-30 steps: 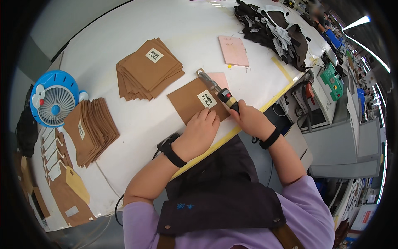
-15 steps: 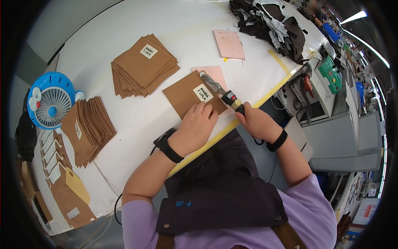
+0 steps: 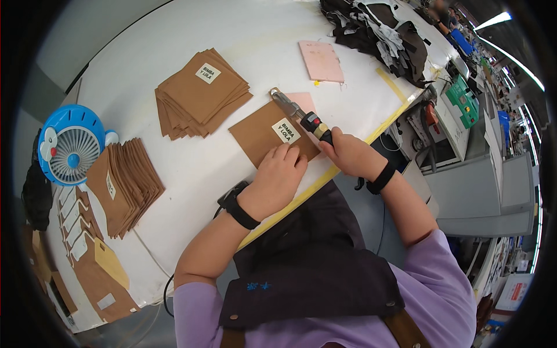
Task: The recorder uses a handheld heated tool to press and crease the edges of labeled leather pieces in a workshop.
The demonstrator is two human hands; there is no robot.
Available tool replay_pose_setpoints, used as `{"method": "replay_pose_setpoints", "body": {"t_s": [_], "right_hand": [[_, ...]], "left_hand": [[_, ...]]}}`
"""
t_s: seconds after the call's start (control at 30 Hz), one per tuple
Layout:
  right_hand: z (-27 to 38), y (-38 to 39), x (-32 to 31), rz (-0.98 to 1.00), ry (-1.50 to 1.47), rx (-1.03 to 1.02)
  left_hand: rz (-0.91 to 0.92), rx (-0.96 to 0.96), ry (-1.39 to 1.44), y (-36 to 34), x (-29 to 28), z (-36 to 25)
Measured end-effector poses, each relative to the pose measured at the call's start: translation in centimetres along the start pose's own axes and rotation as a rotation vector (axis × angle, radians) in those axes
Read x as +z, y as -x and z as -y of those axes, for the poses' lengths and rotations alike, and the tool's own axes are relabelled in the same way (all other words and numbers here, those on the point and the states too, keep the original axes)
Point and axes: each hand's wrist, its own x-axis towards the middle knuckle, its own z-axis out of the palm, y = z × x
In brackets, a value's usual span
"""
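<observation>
My left hand rests palm down with fingertips on a square brown piece bearing a white printed label, near the table's front edge. My right hand grips the black and tan handle of a hand tool with a long metal head, which lies diagonally over the piece's right side, its tip at the upper edge. A pink sheet shows partly beneath the piece. A black device sits at the edge, partly hidden by my left wrist.
Two stacks of brown pieces, a blue fan and more pieces with white strips lie on the white table. A pink pad and dark fabric heap lie beyond. Equipment stands right; people work far back.
The tool and my right hand dipped slightly toward me, then moved up and left, so the tip is now higher than before. My left hand stays on the brown piece.
</observation>
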Motion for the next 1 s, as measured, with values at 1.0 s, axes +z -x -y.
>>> {"method": "replay_pose_setpoints", "body": {"t_s": [1.0], "right_hand": [[-0.7, 9.4, 0.1, 0.06, 0.09, 0.126]], "left_hand": [[0.038, -0.014, -0.093, 0.2, -0.6, -0.6]]}}
